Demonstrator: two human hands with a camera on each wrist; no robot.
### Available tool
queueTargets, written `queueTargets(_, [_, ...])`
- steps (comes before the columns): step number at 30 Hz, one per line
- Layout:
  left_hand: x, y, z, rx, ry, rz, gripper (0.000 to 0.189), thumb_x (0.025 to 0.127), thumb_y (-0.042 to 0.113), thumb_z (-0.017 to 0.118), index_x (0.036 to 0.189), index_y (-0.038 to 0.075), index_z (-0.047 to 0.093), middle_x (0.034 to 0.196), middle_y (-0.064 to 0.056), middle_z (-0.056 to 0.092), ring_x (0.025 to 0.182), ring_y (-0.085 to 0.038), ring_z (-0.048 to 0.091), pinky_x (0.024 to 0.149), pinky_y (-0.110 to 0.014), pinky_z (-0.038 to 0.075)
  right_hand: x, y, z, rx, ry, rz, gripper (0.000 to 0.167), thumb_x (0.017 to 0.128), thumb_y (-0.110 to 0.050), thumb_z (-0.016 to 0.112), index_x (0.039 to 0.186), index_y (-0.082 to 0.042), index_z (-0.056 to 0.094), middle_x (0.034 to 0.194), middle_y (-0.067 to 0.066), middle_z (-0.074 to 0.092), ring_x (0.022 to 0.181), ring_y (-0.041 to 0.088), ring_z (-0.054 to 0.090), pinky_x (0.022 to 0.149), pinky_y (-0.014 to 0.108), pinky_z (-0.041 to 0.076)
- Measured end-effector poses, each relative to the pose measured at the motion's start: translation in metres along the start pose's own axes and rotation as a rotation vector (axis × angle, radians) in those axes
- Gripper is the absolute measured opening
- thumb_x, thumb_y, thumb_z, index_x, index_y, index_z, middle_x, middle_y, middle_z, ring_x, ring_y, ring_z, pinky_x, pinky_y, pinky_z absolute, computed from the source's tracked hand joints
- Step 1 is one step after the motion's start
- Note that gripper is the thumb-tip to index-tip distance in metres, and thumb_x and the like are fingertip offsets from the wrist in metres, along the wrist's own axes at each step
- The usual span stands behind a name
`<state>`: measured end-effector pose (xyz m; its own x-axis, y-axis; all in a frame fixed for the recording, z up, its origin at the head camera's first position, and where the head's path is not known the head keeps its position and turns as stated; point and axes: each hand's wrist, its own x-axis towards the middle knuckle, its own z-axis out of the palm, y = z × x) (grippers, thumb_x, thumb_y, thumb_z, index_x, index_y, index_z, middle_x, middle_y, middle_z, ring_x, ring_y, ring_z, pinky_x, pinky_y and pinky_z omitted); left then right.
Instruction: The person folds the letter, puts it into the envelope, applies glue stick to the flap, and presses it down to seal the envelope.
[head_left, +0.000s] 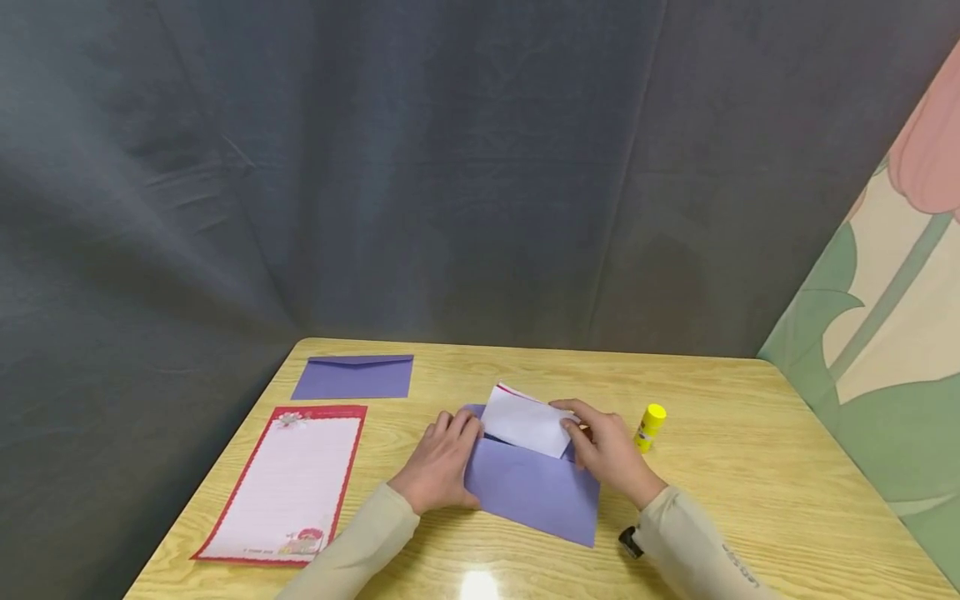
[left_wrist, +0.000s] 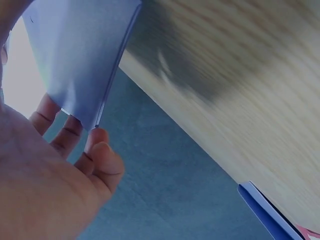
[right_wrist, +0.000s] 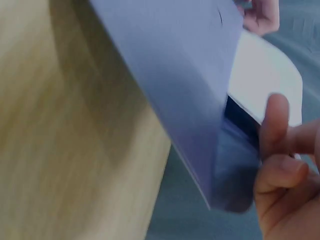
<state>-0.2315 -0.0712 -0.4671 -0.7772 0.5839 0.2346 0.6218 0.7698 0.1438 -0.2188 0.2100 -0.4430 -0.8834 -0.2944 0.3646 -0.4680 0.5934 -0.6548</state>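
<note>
Purple envelope (head_left: 532, 492) and white paper (head_left: 525, 423), in the lower middle of the head view. The envelope is set aslant, its near edge sloping down to the right; its mouth gapes on the far side, exposing a dark interior. The paper, layered, with a thin red line along its far edge, projects from the mouth; its depth of entry cannot be determined.
</note>
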Motion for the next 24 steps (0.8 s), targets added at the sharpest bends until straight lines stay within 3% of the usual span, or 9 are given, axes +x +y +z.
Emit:
queueTargets(4, [-0.0011,-0.0004,0.0000,-0.003,0.009,0.000,0.092,0.051,0.051,0.096,0.120,0.015,0.048,0.127,-0.004,0.048,0.103,-0.022,0.041,0.086,-0.037,0.044,-0.0009,0.0001,0.0081,0.062,0.059,0.035,0.025,0.102,-0.008,0.057,0.125,-0.015,0.060,0.061,0.000,0.060,0.038,0.006,0.050,0.040,0.028,0.046])
queueTargets(7, [-0.0018,-0.0008,0.0000,-0.009,0.013,-0.002,0.091,0.050,0.051,0.096,0.119,0.016,0.047,0.128,-0.004,0.047,0.103,-0.022,0.041,0.086,-0.037,0.044,-0.0001,-0.0006,0.0109,0.062,0.059,0.048,0.022,0.102,-0.009,0.057,0.123,-0.014,0.060,0.063,0.000,0.060,0.037,0.007,0.050,0.040,0.028,0.045])
queueTargets(13, [-0.0020,0.0002,0.0009,-0.012,0.022,0.011,0.091,0.049,0.048,0.096,0.119,0.016,0.047,0.128,-0.003,0.047,0.102,-0.021,0.041,0.087,-0.036,0.044,0.0019,-0.0058,0.0095,-0.136,-0.037,0.041,0.021,0.098,-0.008,0.063,0.117,-0.014,0.069,0.052,-0.009,0.046,0.043,0.001,0.041,0.044,0.022,0.039])
queueTargets(17, [-0.0021,0.0016,0.0013,-0.012,0.024,0.017,0.092,0.048,0.048,0.097,0.119,0.016,0.048,0.125,-0.003,0.047,0.100,-0.021,0.040,0.086,-0.036,0.043,-0.0005,-0.0082,0.0077,-0.237,-0.040,0.053,0.018,0.092,-0.004,0.068,0.107,-0.010,0.075,0.072,-0.004,0.068,0.060,0.004,0.054,0.057,0.024,0.047])
queueTargets(20, [-0.0026,0.0013,0.0018,-0.012,0.025,0.014,0.093,0.048,0.047,0.096,0.120,0.016,0.048,0.124,-0.003,0.047,0.100,-0.021,0.041,0.088,-0.036,0.043,-0.0024,-0.0080,0.0066,-0.269,-0.036,0.045,0.017,0.089,0.001,0.069,0.099,-0.009,0.077,0.093,0.002,0.075,0.077,0.009,0.065,0.067,0.028,0.053])
queueTargets(24, [-0.0038,0.0001,0.0019,-0.020,0.021,0.005,0.091,0.048,0.047,0.096,0.119,0.016,0.048,0.124,-0.002,0.047,0.100,-0.021,0.040,0.088,-0.036,0.043,-0.0023,-0.0047,0.0072,-0.230,-0.081,0.021,0.019,0.089,0.005,0.066,0.098,-0.009,0.075,0.092,0.001,0.074,0.075,0.007,0.061,0.066,0.027,0.052])
